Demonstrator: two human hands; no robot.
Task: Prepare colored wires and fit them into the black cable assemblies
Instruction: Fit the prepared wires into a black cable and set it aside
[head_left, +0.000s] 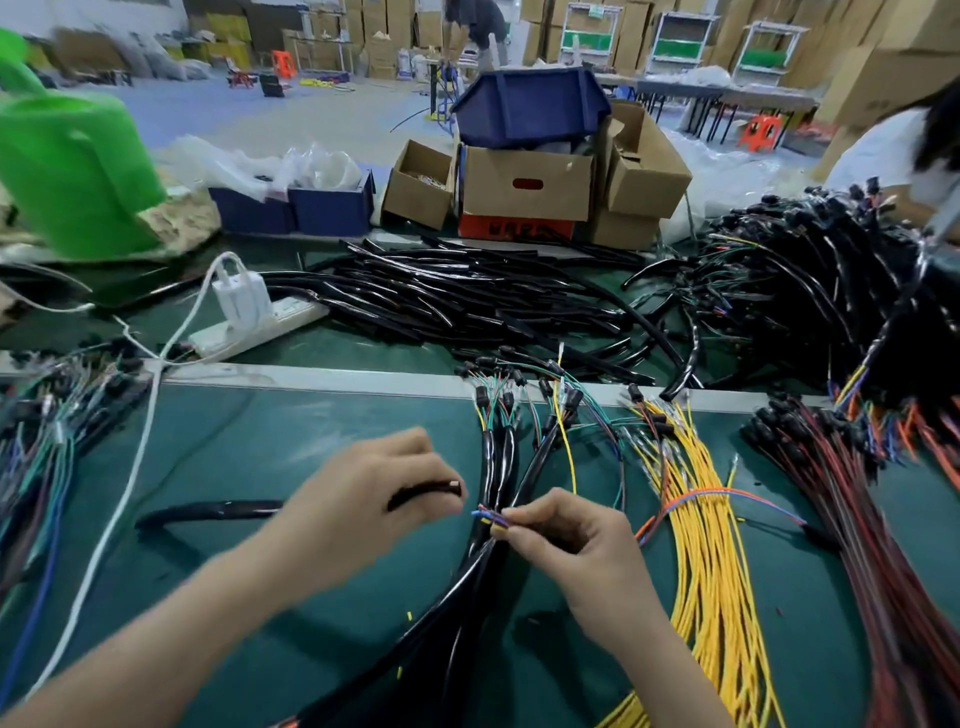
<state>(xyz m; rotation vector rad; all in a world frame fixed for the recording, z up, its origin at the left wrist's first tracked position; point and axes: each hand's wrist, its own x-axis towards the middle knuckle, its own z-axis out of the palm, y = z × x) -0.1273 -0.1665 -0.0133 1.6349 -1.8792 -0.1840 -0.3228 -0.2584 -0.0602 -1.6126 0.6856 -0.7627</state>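
The black sleeve (213, 511) ran left to right at lower centre, open end aimed right, gripped in the left hand's (358, 499) curled fingers. The right hand (566, 545) pinched the colored wire tips (487, 516), which pointed left at it. Black assemblies (501, 457) ran beneath; yellow wires (701, 545) lay lower right. Blur hid the tips' detail.

The green table mat (260, 623), crossed by a pale metal strip (311, 376) beyond the fingers, carries black sleeved assemblies (498, 457) that run under the gap between the left hand's fingers (415, 467) and the right hand's fingers (540, 512). One black tube (208, 512) lies leftward from the left fingers. Right of the right fingers lie yellow wires (701, 561), then dark red wires (857, 545). Far left lies a mixed coloured bundle (41, 467). Beyond the fingers are a white power strip (254, 327), a pile of black tubes (467, 296) and cardboard boxes (524, 182).
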